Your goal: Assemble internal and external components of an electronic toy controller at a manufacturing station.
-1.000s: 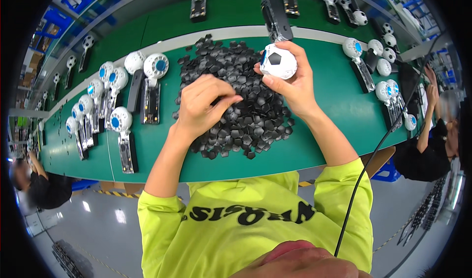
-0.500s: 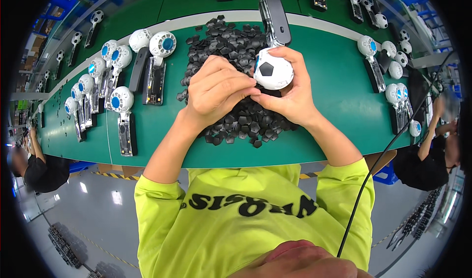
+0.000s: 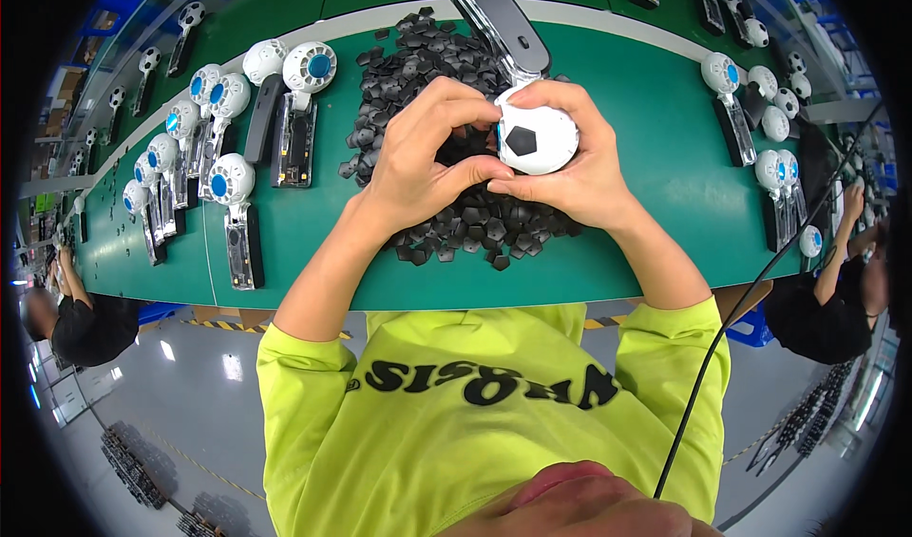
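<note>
Between my hands is a handheld device with a white soccer-ball head [image 3: 560, 140] and a long dark grey handle [image 3: 496, 22] pointing up and to the left. One black pentagon shows on the ball's face, and a strip of blue shows at its left edge. My right hand [image 3: 591, 162] is closed round the ball's right side, thumb below and fingers above. My left hand [image 3: 418, 157] curves in a C, its thumb and fingertips pressed to the ball's left edge. Whether a small piece sits under those fingertips is hidden. Beneath lies a heap of black pentagon pieces [image 3: 475, 228].
Several similar devices with blue discs [image 3: 231, 181] stand on the left of the green table [image 3: 655, 243]; more stand at the right [image 3: 727, 110]. A black cable [image 3: 712, 342] hangs at the right. Other people work at the far left [image 3: 85, 323] and far right [image 3: 826, 309].
The handle has tilted further left. My left hand has opened from a pinch beside the ball to a wider grip on its left edge. The view has shifted slightly.
</note>
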A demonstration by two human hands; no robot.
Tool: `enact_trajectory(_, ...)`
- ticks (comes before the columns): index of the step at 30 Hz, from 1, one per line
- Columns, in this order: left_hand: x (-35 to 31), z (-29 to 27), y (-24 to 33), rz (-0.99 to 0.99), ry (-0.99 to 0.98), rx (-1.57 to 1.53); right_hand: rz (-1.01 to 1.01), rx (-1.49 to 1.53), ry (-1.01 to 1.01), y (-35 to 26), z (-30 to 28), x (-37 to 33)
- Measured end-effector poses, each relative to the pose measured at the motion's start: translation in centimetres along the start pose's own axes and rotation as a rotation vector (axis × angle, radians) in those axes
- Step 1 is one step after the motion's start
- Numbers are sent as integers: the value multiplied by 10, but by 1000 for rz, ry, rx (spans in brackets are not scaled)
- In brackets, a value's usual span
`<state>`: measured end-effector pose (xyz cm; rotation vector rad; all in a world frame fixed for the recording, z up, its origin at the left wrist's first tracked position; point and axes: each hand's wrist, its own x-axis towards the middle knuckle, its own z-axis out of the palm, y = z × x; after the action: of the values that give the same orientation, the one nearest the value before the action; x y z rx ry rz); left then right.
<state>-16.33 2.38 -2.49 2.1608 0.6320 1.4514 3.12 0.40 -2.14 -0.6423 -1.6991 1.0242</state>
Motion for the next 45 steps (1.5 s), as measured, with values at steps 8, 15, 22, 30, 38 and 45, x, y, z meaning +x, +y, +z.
enact_trajectory(8, -4, 5, -1, 103, 70, 23, -6, -52, 63, 1, 1, -3)
enact_trajectory(15, -5, 5, -2, 351, 28, 327, -33, -62, 128, 2, 8, -5)
enact_trajectory(22, -14, 11, 4, 210, 47, 205, -71, -13, 195, 5, 16, -8)
enact_trajectory(30, -1, -2, 10, 152, -80, 185, -32, -182, 202, 0, 13, -1)
enact_trajectory(38, -4, -2, 18, -293, -140, 24, -80, -165, 259, 4, 15, -4)
enact_trajectory(45, -16, 0, 3, -168, -278, 136, -52, -75, 263, 4, 22, -5)
